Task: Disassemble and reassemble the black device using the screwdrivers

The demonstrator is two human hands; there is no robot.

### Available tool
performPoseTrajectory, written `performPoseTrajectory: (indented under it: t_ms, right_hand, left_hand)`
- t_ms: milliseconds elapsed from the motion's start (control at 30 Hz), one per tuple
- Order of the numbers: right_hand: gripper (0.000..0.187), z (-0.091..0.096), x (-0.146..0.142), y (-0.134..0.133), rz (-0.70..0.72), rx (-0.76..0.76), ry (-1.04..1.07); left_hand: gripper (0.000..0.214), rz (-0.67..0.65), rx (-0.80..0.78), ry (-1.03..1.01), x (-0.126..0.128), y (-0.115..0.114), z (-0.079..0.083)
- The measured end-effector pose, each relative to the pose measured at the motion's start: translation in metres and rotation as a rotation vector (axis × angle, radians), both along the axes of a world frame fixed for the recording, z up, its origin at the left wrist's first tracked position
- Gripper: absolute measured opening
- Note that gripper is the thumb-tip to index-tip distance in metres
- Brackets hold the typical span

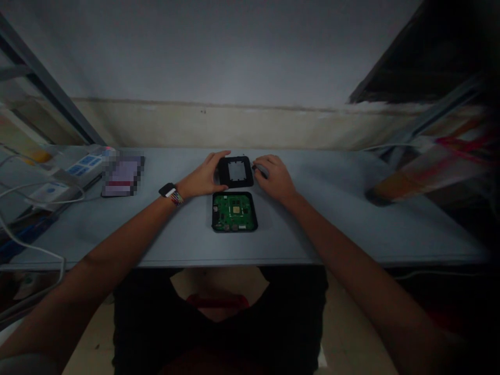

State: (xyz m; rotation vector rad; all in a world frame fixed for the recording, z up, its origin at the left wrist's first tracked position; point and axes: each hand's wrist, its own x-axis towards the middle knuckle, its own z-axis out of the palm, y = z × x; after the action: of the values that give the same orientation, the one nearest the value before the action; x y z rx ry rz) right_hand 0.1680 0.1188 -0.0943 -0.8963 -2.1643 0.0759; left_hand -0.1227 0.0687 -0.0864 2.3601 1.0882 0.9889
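A black square cover (pixel 246 180) with a pale metal plate in its middle lies flat on the table. My left hand (pixel 203 176) holds this cover at its left side, the index finger at the far corner and the thumb at the near one. Just beyond its right edge, my right hand (pixel 278 179) is closed on a small dark grey tool (pixel 261 170), mostly covered by the fingers, so its kind is unclear. Nearer to me sits an open black casing (pixel 255 214) with a green circuit board (pixel 234 210) inside, apart from both hands.
A phone (pixel 123 176) lies at the left, beside a white power strip (pixel 82 169) with loose cables. Toward the right, a blurred clear container (pixel 422 174) rests on the table (pixel 320 208). Behind runs a wall, and metal frame bars rise at both sides.
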Motion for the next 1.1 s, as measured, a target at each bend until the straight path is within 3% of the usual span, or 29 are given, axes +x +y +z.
performPoseTrajectory:
  t_ms: [300,533,933,1100]
  right_hand:
    - [0.046,0.003,-0.002,-0.007,0.086,-0.059,-0.062]
    - [0.042,0.006,-0.002,-0.01,0.082,-0.035,-0.029]
    - [0.034,0.008,-0.005,-0.013,0.061,-0.029,0.017]
    - [0.036,0.009,-0.006,-0.014,0.086,-0.108,0.103]
  left_hand:
    - [0.101,-0.011,0.049,-0.012,0.003,-0.003,0.0]
    - [0.092,-0.015,0.047,-0.006,0.006,-0.01,0.006]
    - [0.083,0.028,-0.043,-0.036,0.007,-0.012,0.004]
    - [0.084,0.032,-0.066,-0.066,0.008,-0.013,0.004]
